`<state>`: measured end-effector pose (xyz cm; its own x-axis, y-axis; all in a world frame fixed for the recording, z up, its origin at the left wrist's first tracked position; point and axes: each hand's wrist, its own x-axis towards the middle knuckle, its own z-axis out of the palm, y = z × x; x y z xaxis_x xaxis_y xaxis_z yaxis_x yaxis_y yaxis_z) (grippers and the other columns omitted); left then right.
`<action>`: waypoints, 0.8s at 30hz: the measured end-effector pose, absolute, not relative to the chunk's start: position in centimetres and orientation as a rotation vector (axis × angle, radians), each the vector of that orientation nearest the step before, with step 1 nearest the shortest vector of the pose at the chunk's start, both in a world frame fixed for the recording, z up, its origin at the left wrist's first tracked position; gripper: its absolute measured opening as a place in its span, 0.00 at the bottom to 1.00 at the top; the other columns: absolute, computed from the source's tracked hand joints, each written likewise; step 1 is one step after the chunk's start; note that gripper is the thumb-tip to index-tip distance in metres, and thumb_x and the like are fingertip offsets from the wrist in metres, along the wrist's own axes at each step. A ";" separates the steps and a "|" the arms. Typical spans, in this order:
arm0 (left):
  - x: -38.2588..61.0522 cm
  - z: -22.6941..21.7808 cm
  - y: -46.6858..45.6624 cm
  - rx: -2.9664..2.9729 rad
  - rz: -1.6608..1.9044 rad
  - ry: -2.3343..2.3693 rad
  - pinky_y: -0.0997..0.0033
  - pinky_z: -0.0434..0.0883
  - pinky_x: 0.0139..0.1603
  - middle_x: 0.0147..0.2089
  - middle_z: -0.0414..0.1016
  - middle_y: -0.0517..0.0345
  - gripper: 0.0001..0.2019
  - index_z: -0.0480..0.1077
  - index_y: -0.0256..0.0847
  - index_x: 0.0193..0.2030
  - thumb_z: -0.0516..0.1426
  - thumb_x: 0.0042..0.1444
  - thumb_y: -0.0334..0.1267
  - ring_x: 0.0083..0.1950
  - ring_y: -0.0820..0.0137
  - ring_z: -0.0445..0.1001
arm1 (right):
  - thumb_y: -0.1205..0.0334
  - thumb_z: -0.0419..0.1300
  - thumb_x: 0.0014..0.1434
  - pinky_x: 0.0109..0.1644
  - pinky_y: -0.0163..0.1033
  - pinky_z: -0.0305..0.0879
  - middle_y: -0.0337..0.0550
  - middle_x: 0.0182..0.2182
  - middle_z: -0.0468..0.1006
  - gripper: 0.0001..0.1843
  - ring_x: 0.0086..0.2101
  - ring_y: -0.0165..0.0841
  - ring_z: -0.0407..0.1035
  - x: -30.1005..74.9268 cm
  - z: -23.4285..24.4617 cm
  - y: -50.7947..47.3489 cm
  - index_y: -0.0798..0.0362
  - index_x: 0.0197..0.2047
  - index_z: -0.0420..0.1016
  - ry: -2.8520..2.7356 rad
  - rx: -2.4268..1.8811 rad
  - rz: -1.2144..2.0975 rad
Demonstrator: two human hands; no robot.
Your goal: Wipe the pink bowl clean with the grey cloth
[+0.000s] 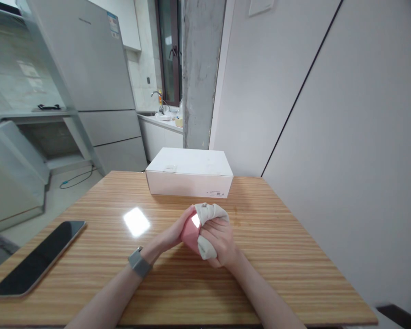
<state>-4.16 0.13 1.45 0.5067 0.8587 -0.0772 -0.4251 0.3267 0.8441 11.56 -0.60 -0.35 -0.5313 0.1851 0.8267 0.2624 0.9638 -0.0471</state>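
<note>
1. The left hand [178, 231], partly curled, grips the left side of a pink object [191, 236] over the middle of the bench [281, 269].
2. The right hand [222, 238], fingers bent, clasps a pale cloth [207, 247] against its right side.
3. Hands and cloth hide the object's long axis and pointing direction.
4. Beyond, a white box [188, 183] lies lengthwise left to right.

Pink object [190, 236] partly hidden by pale cloth [207, 248] and hands [221, 240], print [216, 193] on white box [183, 183] illegibly small
</note>
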 end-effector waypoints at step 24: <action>-3.5 0.9 0.2 0.907 1.110 0.655 0.58 0.48 0.68 0.53 0.74 0.49 0.22 0.72 0.36 0.47 0.55 0.55 0.52 0.63 0.59 0.62 | 0.54 0.41 0.59 0.40 0.48 0.67 0.53 0.30 0.75 0.21 0.33 0.42 0.71 11.1 -0.8 -0.6 0.58 0.40 0.70 -2.111 -0.385 -0.100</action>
